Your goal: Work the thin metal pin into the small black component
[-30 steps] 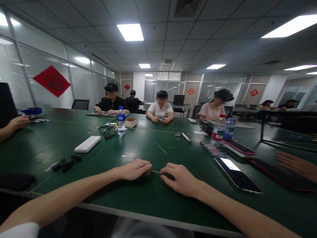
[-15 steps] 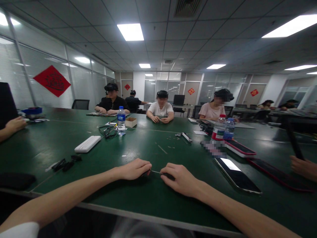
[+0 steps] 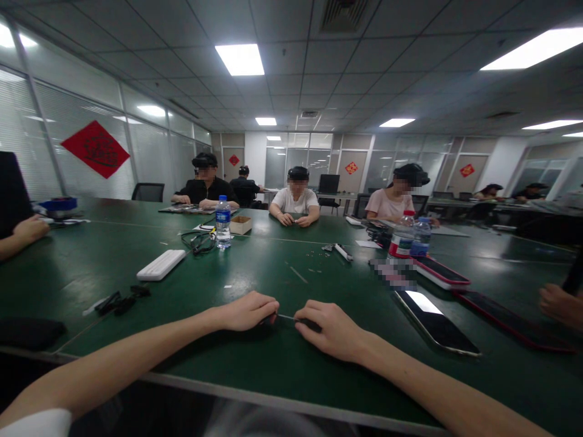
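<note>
A thin metal rod (image 3: 286, 317) spans the gap between my two hands, low over the green table (image 3: 204, 358). My left hand (image 3: 252, 311) is closed around a dark part at the rod's left end. At its right end a dark handle (image 3: 310, 325) sits under the curled fingers of my right hand (image 3: 331, 331). Most of what the fingers cover is hidden, so the object's full shape does not show. To the right of my right hand lies a phone (image 3: 444, 328) with a partly lit screen.
A white power strip (image 3: 161, 265) and black clips (image 3: 121, 300) lie at left. Beyond stand a water bottle (image 3: 223, 223), an open box (image 3: 240, 225) and two more bottles (image 3: 402, 235). Several people sit around the table; another person's hand (image 3: 562, 303) is at far right.
My hands and the rod between them have hardly moved. At far right, another person's hand and the dark object in it have shifted right.
</note>
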Action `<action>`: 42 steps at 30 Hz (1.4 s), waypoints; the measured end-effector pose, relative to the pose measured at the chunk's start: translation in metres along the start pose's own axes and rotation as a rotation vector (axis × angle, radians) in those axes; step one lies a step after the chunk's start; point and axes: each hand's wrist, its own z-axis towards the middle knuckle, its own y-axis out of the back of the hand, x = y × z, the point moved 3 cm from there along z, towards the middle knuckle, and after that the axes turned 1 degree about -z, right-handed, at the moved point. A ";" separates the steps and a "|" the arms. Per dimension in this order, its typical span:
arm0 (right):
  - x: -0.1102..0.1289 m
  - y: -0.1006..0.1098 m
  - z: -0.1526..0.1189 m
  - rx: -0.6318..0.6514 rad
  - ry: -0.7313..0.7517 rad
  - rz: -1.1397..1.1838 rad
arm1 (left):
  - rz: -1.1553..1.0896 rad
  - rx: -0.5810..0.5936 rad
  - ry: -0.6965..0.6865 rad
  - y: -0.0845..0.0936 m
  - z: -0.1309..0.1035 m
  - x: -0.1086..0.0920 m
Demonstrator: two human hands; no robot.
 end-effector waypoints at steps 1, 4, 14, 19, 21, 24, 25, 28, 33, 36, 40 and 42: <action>0.000 0.000 0.000 0.000 0.002 0.002 | 0.002 0.000 0.001 0.000 0.000 0.000; 0.000 0.001 -0.001 0.001 0.003 0.007 | 0.006 0.001 0.000 0.000 0.000 0.000; 0.000 0.002 -0.001 0.008 0.024 0.018 | 0.009 0.012 0.005 0.001 -0.001 -0.003; 0.001 0.004 -0.001 0.002 0.029 0.024 | -0.003 0.008 0.000 0.000 -0.001 -0.001; 0.001 0.004 -0.001 0.004 0.028 0.021 | -0.008 0.007 -0.001 0.000 0.000 -0.001; 0.003 0.002 -0.002 0.041 0.048 0.003 | -0.011 0.003 -0.013 0.000 0.000 -0.001; 0.005 0.001 -0.002 0.058 0.061 -0.004 | -0.011 0.002 -0.017 0.000 0.001 -0.002; 0.011 -0.001 -0.003 0.092 0.101 -0.019 | -0.005 0.001 -0.016 -0.001 0.002 -0.002; 0.015 0.002 -0.002 0.085 0.106 -0.015 | -0.029 -0.006 -0.007 0.001 0.000 -0.004; 0.012 0.004 -0.001 0.066 0.079 -0.006 | -0.095 -0.029 -0.003 0.002 -0.001 -0.004; 0.009 0.004 0.000 0.042 0.060 -0.009 | -0.254 -0.102 0.028 0.001 -0.002 -0.002; 0.008 0.005 0.000 0.029 0.056 -0.013 | -0.283 -0.153 0.020 0.001 -0.001 0.000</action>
